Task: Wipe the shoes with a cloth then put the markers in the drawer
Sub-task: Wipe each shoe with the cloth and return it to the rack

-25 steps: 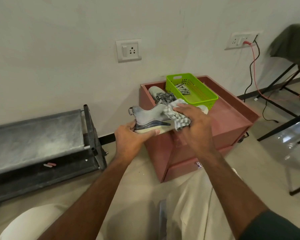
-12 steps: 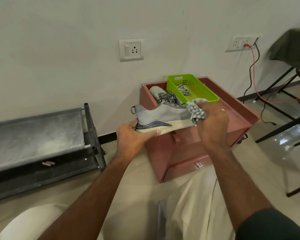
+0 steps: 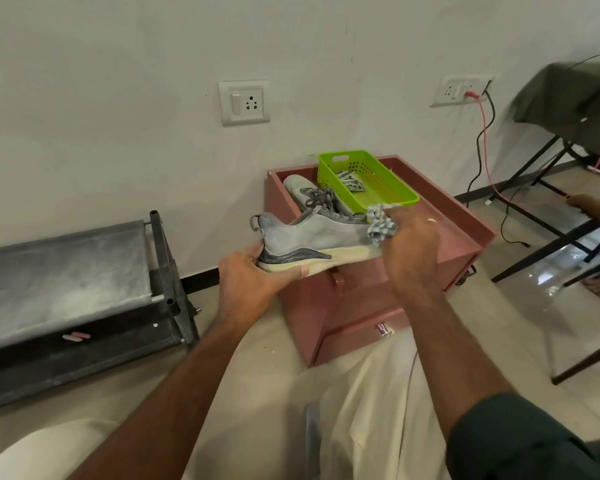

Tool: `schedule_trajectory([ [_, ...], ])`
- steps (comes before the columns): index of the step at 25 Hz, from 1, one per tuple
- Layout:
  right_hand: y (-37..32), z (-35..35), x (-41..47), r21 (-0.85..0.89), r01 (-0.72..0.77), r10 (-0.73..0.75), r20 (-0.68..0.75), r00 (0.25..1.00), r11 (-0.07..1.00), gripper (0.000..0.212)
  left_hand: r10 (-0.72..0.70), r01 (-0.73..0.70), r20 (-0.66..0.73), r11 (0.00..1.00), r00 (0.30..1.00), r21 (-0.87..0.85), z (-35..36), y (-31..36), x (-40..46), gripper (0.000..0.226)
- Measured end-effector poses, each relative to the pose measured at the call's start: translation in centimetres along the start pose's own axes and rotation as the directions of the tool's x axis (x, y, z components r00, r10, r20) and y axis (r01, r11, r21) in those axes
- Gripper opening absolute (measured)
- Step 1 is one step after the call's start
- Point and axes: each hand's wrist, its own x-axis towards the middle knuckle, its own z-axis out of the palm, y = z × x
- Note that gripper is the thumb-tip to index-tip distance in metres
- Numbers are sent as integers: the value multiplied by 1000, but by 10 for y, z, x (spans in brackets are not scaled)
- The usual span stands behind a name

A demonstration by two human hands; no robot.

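From the head camera, a pink cabinet [image 3: 361, 299] stood against the white wall [image 3: 118, 98], its raised rim walling in a sunken top. On that top lay a second shoe [image 3: 312, 195], toe toward the wall, just beside a green basket [image 3: 378, 181] that held a crumpled cloth. The drawer [image 3: 357, 336] low in the cabinet front was closed, its metal handle [image 3: 381, 330] facing the person. To the left, well apart from the cabinet, a dusty grey rack [image 3: 66, 271] stood by the wall, with bare floor [image 3: 243, 358] between the two. To the right, dark table legs [image 3: 534, 209] and trailing cables [image 3: 482, 161] crowded the floor near the cabinet's far corner.

The shoe [image 3: 309, 237] was held above the cabinet's front edge, side-on, heel to the left and sole down. The left hand [image 3: 253, 282] gripped it under the heel, thumb curled along the pale sole, forearm reaching up from lower left. The right hand [image 3: 413, 244] was bunched round a checked cloth [image 3: 380, 225] and pressed it against the toe end, knuckles up, wrist bent over the cabinet rim. No markers could be made out.
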Motion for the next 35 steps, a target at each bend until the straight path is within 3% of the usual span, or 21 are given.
schedule_trajectory([
  [1, -5, -2, -4, 63, 39, -38, -22, 999, 997, 41, -3, 3, -4, 1000, 1000, -4, 0, 0, -1, 47],
  [3, -24, 4, -19, 235, 214, -241, 91, 966, 948, 45, 10, -10, -10, 1000, 1000, 3, -1, 1, -3, 43],
  [5, -36, 20, -21, 229, 344, -391, 212, 896, 911, 41, 16, -16, -2, 1000, 1000, -5, 1, 3, -3, 44],
  [7, -26, 28, -8, 100, 311, -327, 251, 911, 945, 33, 11, -11, 0, 1000, 1000, -10, 2, 3, -2, 45],
  [9, -5, 20, 3, -19, 171, -165, 177, 970, 985, 31, 8, -8, -14, 1000, 1000, 0, 1, 2, 1, 45],
  [11, -1, 6, -1, 87, 68, -71, 35, 997, 994, 40, -21, 20, -24, 999, 999, -30, 3, 0, 6, 44],
  [12, -12, 3, -11, 202, 127, -125, -23, 992, 971, 41, -41, 40, -34, 998, 999, -48, 4, -2, 8, 42],
  [14, -54, 2, -37, 385, 348, -374, -7, 927, 855, 33, -49, 46, -57, 998, 997, -46, 4, -3, 11, 30],
  [16, -76, 15, -52, 398, 469, -535, 67, 842, 789, 31, -74, 71, -64, 996, 995, -51, 5, -3, 12, 23],
  [19, -48, 31, -33, 261, 410, -464, 196, 864, 874, 32, -155, 146, -86, 985, 984, -96, 5, -4, 10, 31],
  [21, -18, 28, -11, 131, 267, -293, 255, 922, 955, 25, -172, 165, -91, 983, 981, -85, 5, -4, 12, 38],
  [24, 20, 3, 9, -2, 25, -25, 91, 995, 1000, 34, -157, 152, -63, 986, 986, -73, 6, 1, 13, 49],
  [26, 15, -10, 4, 121, 55, -54, -8, 998, 991, 45, -184, 178, -71, 980, 980, -85, 6, 1, 14, 49],
  [28, -17, -8, -12, 280, 224, -232, -6, 973, 934, 48, -181, 174, -74, 980, 981, -98, 7, 4, 13, 40],
  [31, -50, 24, -35, 305, 528, -577, 100, 810, 793, 38, -203, 191, -80, 973, 976, -129, 9, 4, 12, 29],
  [33, -34, 31, -27, 244, 516, -558, 147, 817, 821, 36, -285, 267, -54, 939, 957, -216, 9, 0, 13, 31],
  [35, -8, 24, -13, 193, 398, -427, 140, 893, 897, 42, -360, 338, -34, 901, 932, -273, 8, -2, 16, 41],
])
